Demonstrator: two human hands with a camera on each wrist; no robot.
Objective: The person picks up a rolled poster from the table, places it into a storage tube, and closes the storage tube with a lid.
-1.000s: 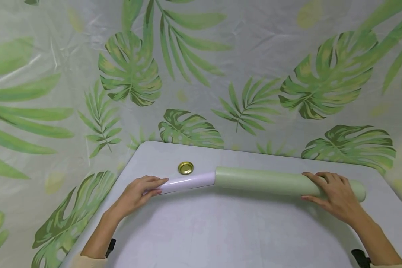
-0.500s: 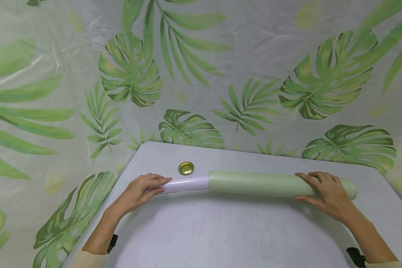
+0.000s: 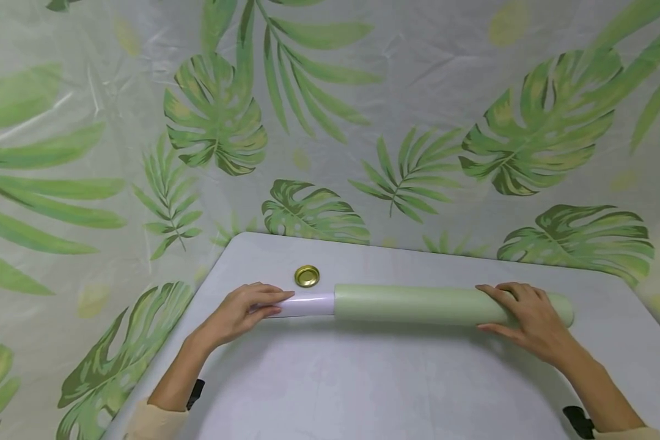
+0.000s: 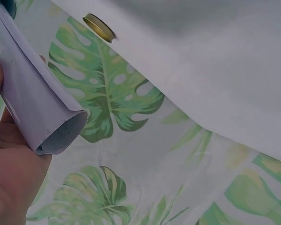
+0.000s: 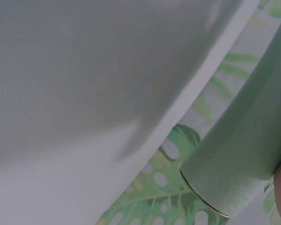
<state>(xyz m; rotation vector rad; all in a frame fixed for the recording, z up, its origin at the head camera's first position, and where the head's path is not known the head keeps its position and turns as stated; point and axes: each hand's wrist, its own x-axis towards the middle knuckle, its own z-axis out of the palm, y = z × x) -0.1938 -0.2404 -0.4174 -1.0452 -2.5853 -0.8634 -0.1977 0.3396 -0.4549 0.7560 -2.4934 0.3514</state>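
Near the back of the table, my left hand (image 3: 239,315) holds a pale lilac rolled sheet (image 3: 315,304) between thumb and fingers. The sheet's right end sits inside the mouth of a light green tube (image 3: 407,304), and a short stretch shows between hand and tube. My right hand (image 3: 530,321) grips the tube near its right end, thumb below and fingers above. In the left wrist view the roll (image 4: 35,93) shows its open, overlapping outer end. The right wrist view has the tube's closed-looking end with a thin gold edge (image 5: 201,199).
A round gold lid (image 3: 307,276) lies on the white table (image 3: 374,379), just behind the rolled sheet. The table's back edge runs close behind the tube. Beyond it hangs or lies a leaf-printed sheet (image 3: 330,153).
The green tube and my right hand have moved left, covering more of the rolled sheet. My left hand has shifted slightly right. Roll and tube now lie more nearly in line.
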